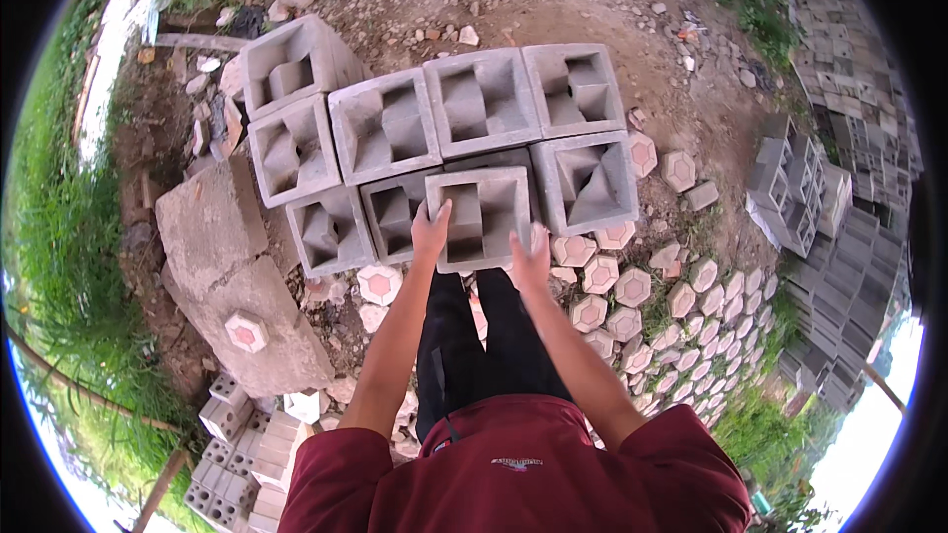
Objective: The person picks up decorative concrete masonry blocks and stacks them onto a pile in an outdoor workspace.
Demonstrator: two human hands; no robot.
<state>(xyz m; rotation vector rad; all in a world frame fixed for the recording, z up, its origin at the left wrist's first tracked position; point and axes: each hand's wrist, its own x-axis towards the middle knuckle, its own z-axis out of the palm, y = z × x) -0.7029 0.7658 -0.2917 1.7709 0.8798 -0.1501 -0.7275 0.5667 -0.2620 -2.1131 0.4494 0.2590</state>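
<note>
Gripping concrete block (481, 220) with left hand (431, 229); right hand (531, 257) blurred at its edge, grip unclear; maroon shirt (513, 424): pale print (516, 461).

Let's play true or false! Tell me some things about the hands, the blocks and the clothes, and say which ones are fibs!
1. The left hand touches a grey hollow block. True.
2. The hands wear thick gloves. False: the left hand and the right hand are both bare.
3. A hexagonal paver lies on a big concrete slab. True.
4. The person's shirt is bright green. False: the shirt is dark red.
5. The person's trousers are black. True.
6. The right hand holds a hammer. False: it is blurred, by the block's right side, and no hammer shows.
</note>
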